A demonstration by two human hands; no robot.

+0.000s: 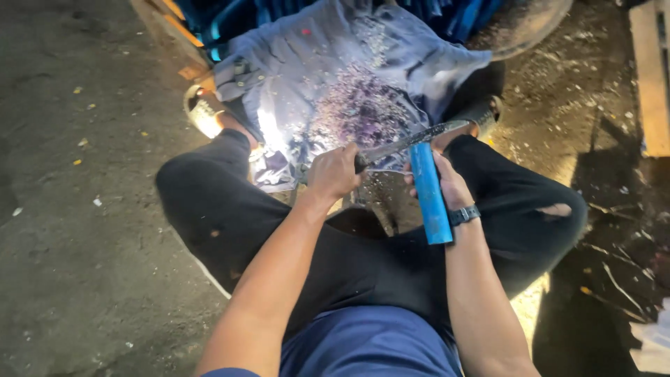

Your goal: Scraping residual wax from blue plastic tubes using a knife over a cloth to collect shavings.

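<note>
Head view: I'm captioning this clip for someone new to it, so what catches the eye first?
The bright blue pipe held in the right hand at centre, with a long blade laid across its top end, gripped by the left hand. Just beyond, a pale cloth strewn with shavings lies on the ground between the person's feet.

Black handle of long metal blade (412,139): hidden inside closed left hand (333,172). Upper end of blue plastic pipe section (430,195): covered by blade. Right hand (447,183) fingers: behind pipe. Pale wooden board (650,77): cut by right edge.
</note>
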